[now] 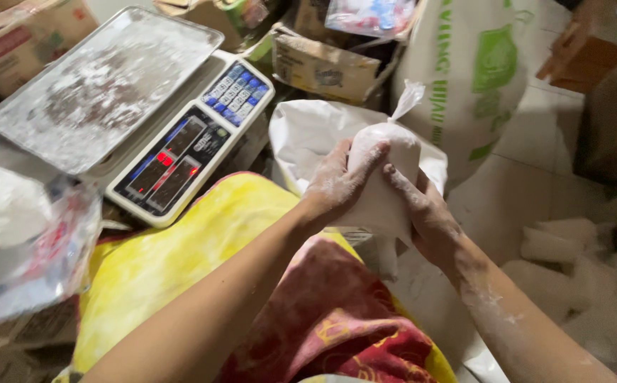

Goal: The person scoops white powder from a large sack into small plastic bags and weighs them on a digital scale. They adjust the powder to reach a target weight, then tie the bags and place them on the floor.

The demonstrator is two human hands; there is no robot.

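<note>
Right now we grip a small plastic bag of white powder (386,177) at centre frame, its long axis upright, twisted neck on top; our left hand (337,186) wraps its left side, our right hand (425,216) its lower right, equally near.

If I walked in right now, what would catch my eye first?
Most likely the small clear bag of white powder in the middle, held by the left hand and right hand, both dusted white. Up at the left sits a weighing scale with a powder-smeared metal tray. Behind the hands stands a big white sack with green print.
</note>
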